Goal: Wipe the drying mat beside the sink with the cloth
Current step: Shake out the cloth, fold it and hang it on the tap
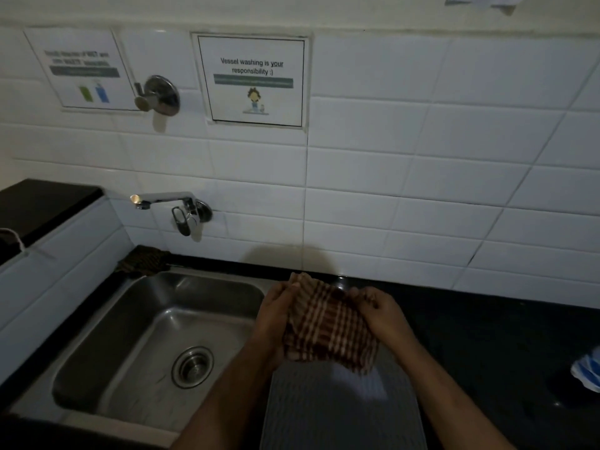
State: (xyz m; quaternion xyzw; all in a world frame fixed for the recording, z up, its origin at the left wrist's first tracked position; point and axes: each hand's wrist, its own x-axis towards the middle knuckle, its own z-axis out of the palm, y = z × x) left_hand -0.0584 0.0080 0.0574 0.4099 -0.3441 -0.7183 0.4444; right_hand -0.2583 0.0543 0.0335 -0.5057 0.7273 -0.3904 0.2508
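Note:
A brown and cream checked cloth (pixel 328 326) is stretched between both hands, held above the far end of the grey ribbed drying mat (pixel 341 414). My left hand (pixel 276 310) grips the cloth's left edge and my right hand (pixel 383 310) grips its right edge. The mat lies on the black counter just right of the steel sink (pixel 156 339). The cloth's lower edge hangs close to the mat; I cannot tell whether it touches. The mat's far end is hidden behind the cloth.
A wall tap (pixel 168 203) juts out over the sink, with a dark rag (pixel 143 261) bunched at the sink's back corner. The black counter (pixel 487 336) runs to the right, where a blue and white object (pixel 587 371) sits at the edge. White tiled wall behind.

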